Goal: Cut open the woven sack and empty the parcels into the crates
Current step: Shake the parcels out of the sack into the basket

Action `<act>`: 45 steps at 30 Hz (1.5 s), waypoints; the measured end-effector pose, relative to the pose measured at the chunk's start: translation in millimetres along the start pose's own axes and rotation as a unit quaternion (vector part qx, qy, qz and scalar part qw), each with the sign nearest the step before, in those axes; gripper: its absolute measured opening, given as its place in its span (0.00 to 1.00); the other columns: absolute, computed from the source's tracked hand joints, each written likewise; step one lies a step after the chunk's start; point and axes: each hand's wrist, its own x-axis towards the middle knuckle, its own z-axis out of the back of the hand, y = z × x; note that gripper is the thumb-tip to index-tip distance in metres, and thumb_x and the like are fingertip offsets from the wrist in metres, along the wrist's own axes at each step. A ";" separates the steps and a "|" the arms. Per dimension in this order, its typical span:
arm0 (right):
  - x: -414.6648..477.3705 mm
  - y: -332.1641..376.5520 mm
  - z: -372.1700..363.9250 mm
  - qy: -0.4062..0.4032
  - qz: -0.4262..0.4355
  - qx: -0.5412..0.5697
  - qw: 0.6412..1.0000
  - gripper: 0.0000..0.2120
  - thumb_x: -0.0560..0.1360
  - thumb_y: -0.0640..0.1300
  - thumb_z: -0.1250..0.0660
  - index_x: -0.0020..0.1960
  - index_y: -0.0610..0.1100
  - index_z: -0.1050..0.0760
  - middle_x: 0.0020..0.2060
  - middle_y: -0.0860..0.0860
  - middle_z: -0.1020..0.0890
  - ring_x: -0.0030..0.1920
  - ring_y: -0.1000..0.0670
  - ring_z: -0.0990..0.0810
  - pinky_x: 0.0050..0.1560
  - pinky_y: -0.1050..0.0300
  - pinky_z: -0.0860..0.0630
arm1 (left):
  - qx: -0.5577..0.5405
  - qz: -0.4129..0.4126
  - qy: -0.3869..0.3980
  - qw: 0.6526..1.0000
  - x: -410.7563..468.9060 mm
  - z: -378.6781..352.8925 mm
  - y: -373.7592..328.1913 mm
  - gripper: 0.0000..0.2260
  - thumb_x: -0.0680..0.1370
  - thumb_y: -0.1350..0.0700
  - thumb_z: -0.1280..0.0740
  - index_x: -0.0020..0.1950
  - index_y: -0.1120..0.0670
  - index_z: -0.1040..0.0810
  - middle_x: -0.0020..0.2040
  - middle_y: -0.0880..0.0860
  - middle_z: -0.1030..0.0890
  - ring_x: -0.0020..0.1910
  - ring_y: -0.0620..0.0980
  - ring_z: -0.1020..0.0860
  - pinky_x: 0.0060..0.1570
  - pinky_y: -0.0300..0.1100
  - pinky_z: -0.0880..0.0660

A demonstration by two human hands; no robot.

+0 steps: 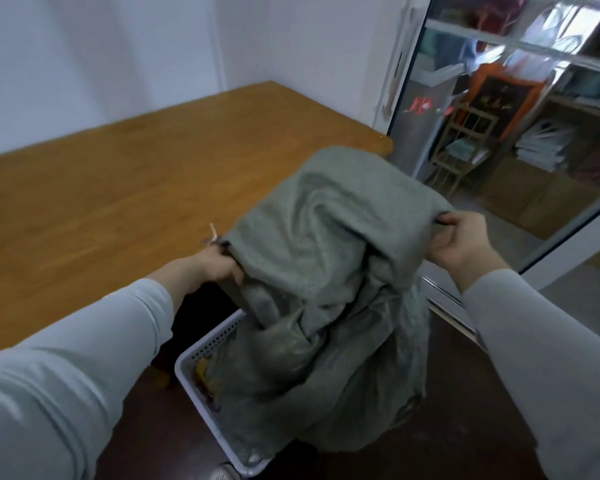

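Note:
A grey-green woven sack (326, 271) hangs upside down over a white perforated crate (201, 348) on the floor. My left hand (219, 265) grips the sack's upper left corner, where a small pale tag sticks up. My right hand (461, 237) pinches the upper right corner. The sack's lower part drapes into and over the crate and hides most of its inside. A yellow-brown parcel (203, 370) shows at the crate's left inner edge.
A large wooden table (118, 174) stands to the left, its edge close to the crate. A glass door with a metal frame (499, 133) is on the right, shelves behind it. The floor (447, 438) is dark red-brown.

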 end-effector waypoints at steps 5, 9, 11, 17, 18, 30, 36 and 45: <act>-0.3 -22.5 -43.0 0.079 -0.044 -0.045 0.995 0.16 0.72 0.37 0.48 0.55 0.38 0.26 0.43 0.43 0.18 0.46 0.42 0.20 0.46 0.51 0.24 | -0.272 -0.032 0.200 0.941 -15.0 -34.0 -26.9 0.42 0.62 0.55 0.20 0.72 0.49 0.35 0.70 0.54 0.28 0.63 0.56 0.25 0.60 0.53 0.26; 3.7 -13.4 -48.4 0.056 0.010 -0.144 0.988 0.08 0.74 0.33 0.42 0.39 0.41 0.27 0.35 0.46 0.24 0.36 0.48 0.25 0.36 0.57 0.27 | -0.390 -0.103 -0.006 0.915 -21.6 -23.0 -58.2 0.20 0.71 0.71 0.32 0.61 0.56 0.25 0.47 0.55 0.19 0.48 0.58 0.19 0.37 0.46 0.19; 8.6 2.1 -42.0 -0.008 0.093 -0.407 0.909 0.10 0.71 0.33 0.37 0.34 0.43 0.29 0.33 0.47 0.28 0.38 0.48 0.29 0.35 0.58 0.32 | -0.411 -0.148 -0.034 0.899 -37.8 -1.5 -85.7 0.18 0.73 0.75 0.40 0.51 0.53 0.25 0.42 0.52 0.21 0.42 0.56 0.21 0.32 0.44 0.20; -22.2 20.5 -83.6 0.119 0.183 -0.550 0.806 0.38 0.68 0.47 0.26 0.73 0.42 0.38 0.69 0.47 0.30 0.68 0.47 0.30 0.66 0.53 0.32 | -0.387 -0.271 0.069 0.879 -78.3 30.0 -159.8 0.20 0.70 0.75 0.42 0.51 0.54 0.24 0.39 0.55 0.18 0.40 0.56 0.18 0.39 0.45 0.19; -29.1 24.1 -97.8 0.184 0.176 -0.423 0.870 0.45 0.65 0.50 0.24 0.75 0.43 0.42 0.68 0.49 0.29 0.66 0.52 0.27 0.65 0.55 0.31 | -0.371 -0.285 0.103 0.878 -85.6 28.7 -168.0 0.19 0.70 0.74 0.42 0.52 0.54 0.24 0.39 0.56 0.18 0.39 0.55 0.18 0.39 0.45 0.19; -66.9 79.0 -153.3 0.217 0.236 -0.102 0.942 0.07 0.77 0.41 0.36 0.43 0.40 0.23 0.34 0.46 0.17 0.39 0.47 0.18 0.50 0.51 0.21 | -0.169 -0.303 0.101 0.932 -93.7 18.0 -156.2 0.38 0.63 0.63 0.21 0.70 0.55 0.34 0.63 0.51 0.24 0.62 0.51 0.26 0.65 0.46 0.30; -77.2 108.5 -138.7 0.189 0.196 -0.048 0.961 0.15 0.80 0.43 0.41 0.64 0.39 0.27 0.53 0.42 0.19 0.54 0.43 0.20 0.51 0.48 0.20 | -0.241 -0.282 0.089 0.924 -93.6 18.9 -151.6 0.13 0.70 0.62 0.27 0.54 0.55 0.17 0.47 0.51 0.16 0.49 0.50 0.19 0.49 0.42 0.23; -105.6 108.9 -128.8 0.247 0.180 -0.071 0.950 0.21 0.77 0.40 0.49 0.32 0.43 0.22 0.31 0.47 0.20 0.36 0.48 0.21 0.45 0.56 0.22 | 0.000 -0.346 -0.059 0.936 -73.9 18.9 -178.8 0.39 0.62 0.57 0.23 0.70 0.45 0.35 0.69 0.56 0.31 0.71 0.59 0.35 0.70 0.59 0.35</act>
